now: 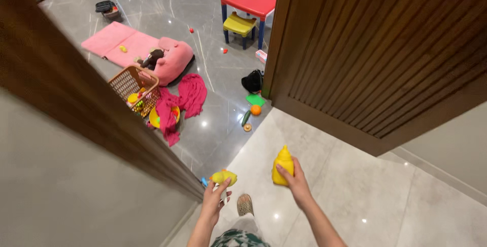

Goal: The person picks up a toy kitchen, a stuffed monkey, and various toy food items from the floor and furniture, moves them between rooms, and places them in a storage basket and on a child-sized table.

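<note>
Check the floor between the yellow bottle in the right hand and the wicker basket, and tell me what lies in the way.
The right hand holds the yellow bottle. Between it and the wicker basket the near grey floor is bare; close to the basket lie a red cloth and a yellow bowl, beside its right side. The wooden door frame borders the path on the left.

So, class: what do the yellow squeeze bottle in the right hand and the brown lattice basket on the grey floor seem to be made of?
Yellow squeeze bottle: probably smooth moulded plastic, from its even colour and soft sheen. Brown lattice basket: an open criss-cross weave, either wicker or plastic made to look like it; the view is too distant to tell.
</note>
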